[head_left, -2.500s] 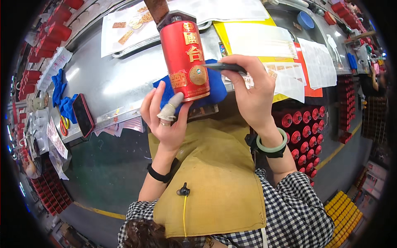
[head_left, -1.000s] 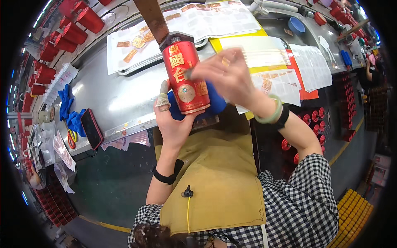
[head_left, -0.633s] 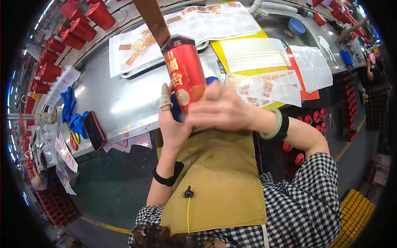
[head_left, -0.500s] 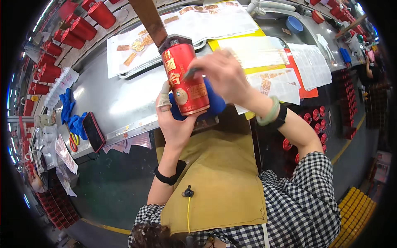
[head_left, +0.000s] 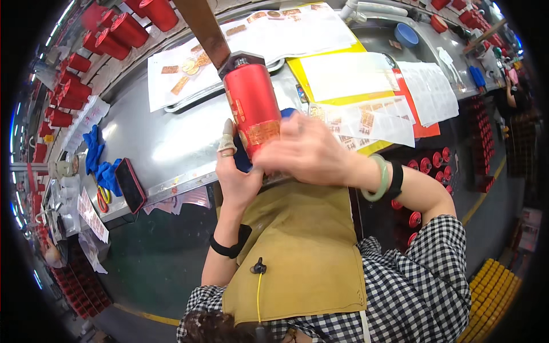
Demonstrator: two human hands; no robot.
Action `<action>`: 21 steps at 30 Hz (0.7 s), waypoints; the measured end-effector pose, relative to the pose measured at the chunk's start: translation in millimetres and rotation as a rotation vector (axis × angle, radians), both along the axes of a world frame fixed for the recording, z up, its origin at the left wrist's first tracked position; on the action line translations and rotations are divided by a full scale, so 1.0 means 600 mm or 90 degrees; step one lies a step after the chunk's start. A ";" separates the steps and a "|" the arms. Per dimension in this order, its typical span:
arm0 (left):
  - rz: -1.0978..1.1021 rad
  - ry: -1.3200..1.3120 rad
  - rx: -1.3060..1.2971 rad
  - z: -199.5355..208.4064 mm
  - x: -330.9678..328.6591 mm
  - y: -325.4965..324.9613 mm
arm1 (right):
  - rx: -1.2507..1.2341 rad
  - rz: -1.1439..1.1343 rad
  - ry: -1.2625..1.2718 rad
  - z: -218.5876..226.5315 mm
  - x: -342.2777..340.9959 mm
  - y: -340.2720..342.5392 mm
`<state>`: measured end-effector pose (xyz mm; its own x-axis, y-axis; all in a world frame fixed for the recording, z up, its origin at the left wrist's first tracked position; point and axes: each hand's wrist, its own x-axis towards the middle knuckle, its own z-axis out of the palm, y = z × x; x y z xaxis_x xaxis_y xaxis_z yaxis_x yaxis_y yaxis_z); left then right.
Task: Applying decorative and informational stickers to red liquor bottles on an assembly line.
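Note:
A red bottle (head_left: 251,100) with gold decals slants in front of me, its dark neck end against a dark angular block (head_left: 240,59) on a brown metal bar (head_left: 205,28). My left hand (head_left: 235,174) holds the bottle near its base, with a pale cover on one finger. My right hand (head_left: 309,146) presses with bent fingers at the lower right of the bottle, beside a gold-brown decal band (head_left: 264,132). It is partly blurred, and anything inside its fingers is hidden. Blue cloth (head_left: 287,112) shows behind the bottle.
Decal sheets (head_left: 366,117) and white paper (head_left: 349,73) lie on a yellow board at right. A tray (head_left: 189,106) under decal paper is behind the bottle. At left are a phone (head_left: 130,186), scissors (head_left: 103,198) and blue gloves (head_left: 107,171). Red bottles (head_left: 128,30) stand along the back.
The bottle has turned, so its large gold lettering has moved to the left side and plain red faces up. My right hand has come down to the base; its dark flat tool no longer shows.

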<state>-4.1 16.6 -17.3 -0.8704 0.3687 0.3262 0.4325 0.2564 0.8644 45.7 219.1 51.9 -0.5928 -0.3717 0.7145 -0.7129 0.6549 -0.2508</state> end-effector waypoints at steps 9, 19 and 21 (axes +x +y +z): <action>-0.051 -0.084 0.027 -0.004 -0.007 -0.004 | -0.021 -0.033 -0.026 -0.011 0.012 -0.005; 0.025 0.144 -0.021 0.004 0.013 0.007 | -0.104 -0.114 -0.087 -0.026 -0.001 0.010; 0.032 0.149 -0.030 0.011 0.021 0.013 | -0.177 -0.250 -0.051 -0.030 -0.048 0.041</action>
<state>8.5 24.3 -10.6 -0.7907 0.3458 0.5052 0.6056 0.3201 0.7286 16.9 243.8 33.6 -0.7075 0.0896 0.7010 -0.3970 0.7702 -0.4991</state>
